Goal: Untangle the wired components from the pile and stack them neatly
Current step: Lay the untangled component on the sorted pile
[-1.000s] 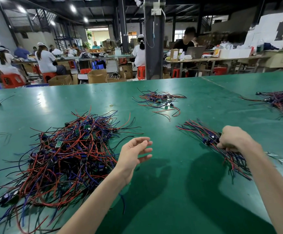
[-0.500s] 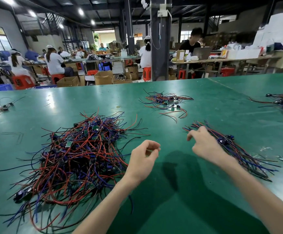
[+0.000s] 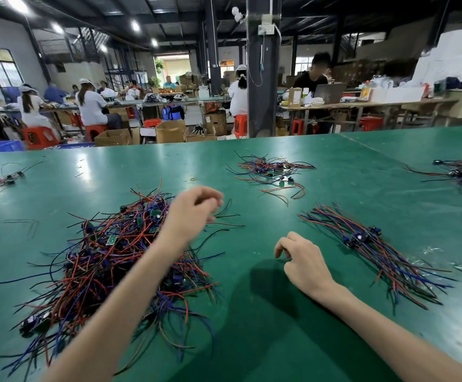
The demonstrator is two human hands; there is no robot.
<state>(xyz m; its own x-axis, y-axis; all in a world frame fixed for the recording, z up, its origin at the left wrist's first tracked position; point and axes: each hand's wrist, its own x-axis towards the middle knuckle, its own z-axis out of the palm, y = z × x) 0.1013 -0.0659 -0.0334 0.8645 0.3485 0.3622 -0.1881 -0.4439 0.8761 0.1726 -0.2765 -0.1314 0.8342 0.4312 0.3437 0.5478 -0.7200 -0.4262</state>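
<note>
1. Since the wire pile (image 3: 108,257) beneath my left hand (image 3: 194,213) is light and limp, strands will likely snag; its curled fingers are blurred, so I cannot tell its grip.
2. My right hand (image 3: 304,260) is loosely curled and empty; the neat stack (image 3: 370,244) lies right of it.
3. I'd pinch a stiff circuit board (image 3: 111,239), not a wire.

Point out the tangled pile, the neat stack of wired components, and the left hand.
tangled pile (image 3: 100,252), head view, red and blue wires at its middle.
neat stack (image 3: 360,238), head view, blue parts at its middle.
left hand (image 3: 188,213), head view, back of the hand.
</note>
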